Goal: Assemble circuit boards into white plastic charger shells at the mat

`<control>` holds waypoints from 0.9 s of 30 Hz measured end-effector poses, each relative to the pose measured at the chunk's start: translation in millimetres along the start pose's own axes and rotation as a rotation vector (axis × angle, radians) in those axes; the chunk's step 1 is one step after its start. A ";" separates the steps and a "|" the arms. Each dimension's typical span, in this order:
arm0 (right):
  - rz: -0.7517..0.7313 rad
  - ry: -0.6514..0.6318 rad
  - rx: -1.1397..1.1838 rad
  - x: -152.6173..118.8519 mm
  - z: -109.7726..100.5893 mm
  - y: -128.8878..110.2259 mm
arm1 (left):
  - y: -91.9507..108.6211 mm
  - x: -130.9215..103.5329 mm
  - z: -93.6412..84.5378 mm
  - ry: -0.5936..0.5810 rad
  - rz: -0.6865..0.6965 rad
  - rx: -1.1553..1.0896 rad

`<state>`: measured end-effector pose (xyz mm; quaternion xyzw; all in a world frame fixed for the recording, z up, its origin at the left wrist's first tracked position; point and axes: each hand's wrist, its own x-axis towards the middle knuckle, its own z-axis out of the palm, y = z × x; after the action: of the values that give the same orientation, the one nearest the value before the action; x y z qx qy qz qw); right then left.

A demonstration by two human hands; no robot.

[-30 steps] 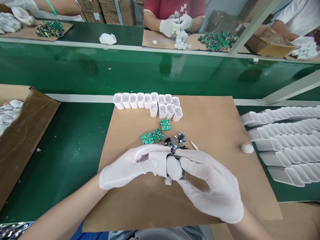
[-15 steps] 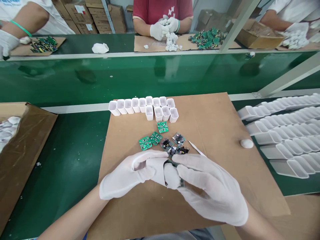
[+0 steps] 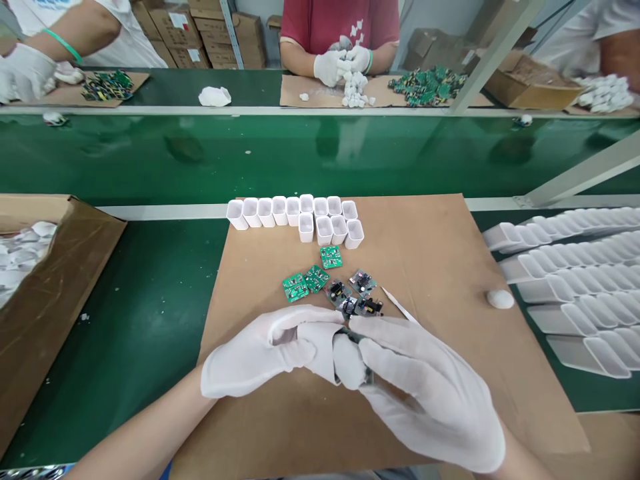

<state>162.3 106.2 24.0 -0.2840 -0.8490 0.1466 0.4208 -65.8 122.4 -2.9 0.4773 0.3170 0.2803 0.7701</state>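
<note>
My gloved left hand (image 3: 267, 353) is closed around a white plastic housing (image 3: 317, 337), its mouth turned to the right. My right hand (image 3: 425, 387), gloved too, grips a circuit board (image 3: 369, 377) with a white rounded piece (image 3: 349, 362) against it, right at the housing's mouth. Fingers hide most of the board. Just beyond my hands lie several loose circuit boards: green ones (image 3: 331, 257) face up, others (image 3: 363, 283) showing dark components. A thin white stick (image 3: 399, 303) lies near my right fingers. White housings (image 3: 324, 230) stand upright in two rows farther back.
Cardboard (image 3: 450, 267) covers the work surface. Rows of white housings (image 3: 565, 287) lie at right, near a white round piece (image 3: 500, 299). A carton of white parts (image 3: 95, 247) stands left. Across the green belt (image 3: 240, 157), co-workers handle parts. A slanted metal post (image 3: 580, 170) rises at right.
The whole view has shifted slightly. Both hands keep their hold on the housing and board with little change. Another small part now shows on the belt at far left.
</note>
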 end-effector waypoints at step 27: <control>0.102 -0.010 0.113 -4.9 15.8 -0.9 | -16.1 3.1 7.8 -0.152 -0.040 -0.438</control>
<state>151.7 102.4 11.8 -0.3019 -0.8260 0.2168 0.4238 -55.9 114.1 -15.7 0.3119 0.1991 0.2903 0.8825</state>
